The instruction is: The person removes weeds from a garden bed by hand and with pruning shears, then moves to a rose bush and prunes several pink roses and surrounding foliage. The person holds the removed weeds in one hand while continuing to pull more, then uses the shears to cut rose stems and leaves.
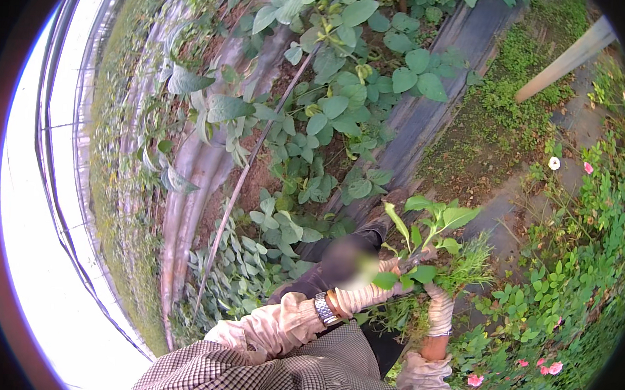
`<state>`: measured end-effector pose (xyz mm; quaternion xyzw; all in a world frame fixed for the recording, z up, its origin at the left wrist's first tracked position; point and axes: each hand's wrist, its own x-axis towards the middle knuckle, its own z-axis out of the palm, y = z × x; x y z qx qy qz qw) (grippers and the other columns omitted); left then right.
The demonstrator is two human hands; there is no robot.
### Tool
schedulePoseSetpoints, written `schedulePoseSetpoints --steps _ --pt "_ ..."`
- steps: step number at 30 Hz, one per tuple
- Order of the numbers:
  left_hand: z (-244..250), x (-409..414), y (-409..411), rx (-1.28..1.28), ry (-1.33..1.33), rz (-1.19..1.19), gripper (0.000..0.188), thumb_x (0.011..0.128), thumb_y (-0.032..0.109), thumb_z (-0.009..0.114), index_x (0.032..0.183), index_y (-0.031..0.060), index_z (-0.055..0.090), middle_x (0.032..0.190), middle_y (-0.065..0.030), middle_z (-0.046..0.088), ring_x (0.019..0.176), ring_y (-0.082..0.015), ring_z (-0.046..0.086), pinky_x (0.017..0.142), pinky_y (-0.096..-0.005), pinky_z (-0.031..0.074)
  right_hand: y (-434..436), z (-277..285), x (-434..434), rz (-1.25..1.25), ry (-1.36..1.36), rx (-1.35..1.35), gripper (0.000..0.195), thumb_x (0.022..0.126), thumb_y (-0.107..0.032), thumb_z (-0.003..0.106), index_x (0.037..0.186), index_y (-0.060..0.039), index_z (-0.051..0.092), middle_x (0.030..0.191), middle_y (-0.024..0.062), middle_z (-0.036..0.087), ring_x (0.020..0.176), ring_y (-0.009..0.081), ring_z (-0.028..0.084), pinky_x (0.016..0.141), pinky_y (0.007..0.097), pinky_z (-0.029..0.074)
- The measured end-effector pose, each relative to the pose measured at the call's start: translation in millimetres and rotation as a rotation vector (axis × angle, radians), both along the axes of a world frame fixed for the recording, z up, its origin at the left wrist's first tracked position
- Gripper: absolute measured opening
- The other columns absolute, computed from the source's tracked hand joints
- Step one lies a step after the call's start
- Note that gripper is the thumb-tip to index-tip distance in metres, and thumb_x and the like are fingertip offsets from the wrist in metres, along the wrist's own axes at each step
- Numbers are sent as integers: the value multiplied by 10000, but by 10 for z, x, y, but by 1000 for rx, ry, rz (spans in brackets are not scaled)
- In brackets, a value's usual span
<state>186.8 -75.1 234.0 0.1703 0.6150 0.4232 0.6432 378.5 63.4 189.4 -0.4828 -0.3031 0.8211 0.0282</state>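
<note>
My left hand, in a ribbed pale glove with a metal watch at the wrist, reaches in from the left. My right hand, in a similar glove, comes up from below, and the two nearly meet. Between them stands a broad-leaved green stem; the fingers of my right hand appear closed at its base. Leaves partly cover both hands. A dark, narrow thing lies at the fingertips, too unclear to name. Feathery green foliage is beside my right hand and also hangs beneath.
Bushy leafy plants grow along dark plastic mulch. A thin stake slants between the rows. On the right are a pale post and flowering bushes. A wire fence runs at the far left.
</note>
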Motion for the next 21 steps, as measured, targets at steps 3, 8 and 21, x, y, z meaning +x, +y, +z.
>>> schedulePoseSetpoints --steps 3,8,21 --pt "-194 -9 -135 -33 -819 694 307 973 98 549 1274 40 527 1330 -171 502 1095 -258 617 875 -361 588 169 270 -222 29 -4 39 325 945 -245 725 1194 -36 706 1139 20 704 1036 135 631 968 319 492" --pt "123 -361 127 3 172 347 296 848 196 772 1095 71 667 918 -46 650 795 -186 634 653 -342 523 296 66 -167 28 14 -33 288 942 -199 709 1176 -31 712 1109 37 719 1003 130 672 939 296 528" --pt "-86 -532 -579 -216 -216 1029 389 882 245 755 1186 25 652 1057 -77 703 700 -96 627 480 -200 414 361 -1181 -1551 300 186 -93 466 1001 -70 568 1417 33 385 1324 233 574 1224 356 595 1019 510 543"
